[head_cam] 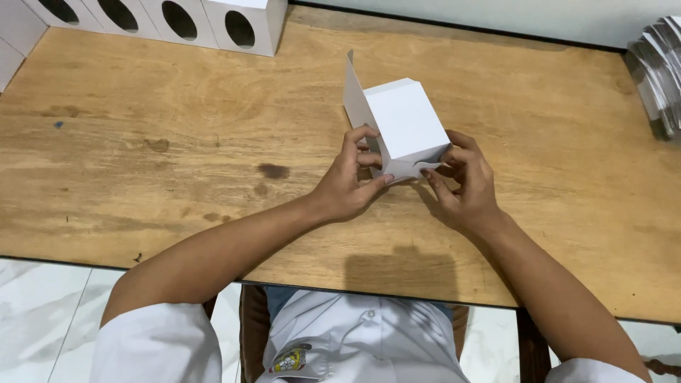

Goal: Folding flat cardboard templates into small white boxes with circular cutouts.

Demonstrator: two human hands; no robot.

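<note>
While both hands work at its near end, the white carton (406, 120) sits mid-bench, tilted up off the wooden bench (177, 142), far end pointing away, one side flap (356, 96) standing up on its left.

Left hand (349, 186): grip closed on the carton's lower left corner, fingers curled over the edge, thumb underneath against the bottom flaps (404, 169).

Right hand (464, 186): grip pinched on the lower right corner, fingertips (428, 174) pressing the bottom flaps, which are partly folded in. Can't tell whether the flaps are locked.

Carton bottom edge is just above the bench; contact is hidden by the hands.

Around it: row of finished white boxes (177, 21) with oval cut-outs along the far left edge, well apart from the hands. Stack of flat blanks (660, 71) at the far right edge. White sleeves at the bottom of view.
</note>
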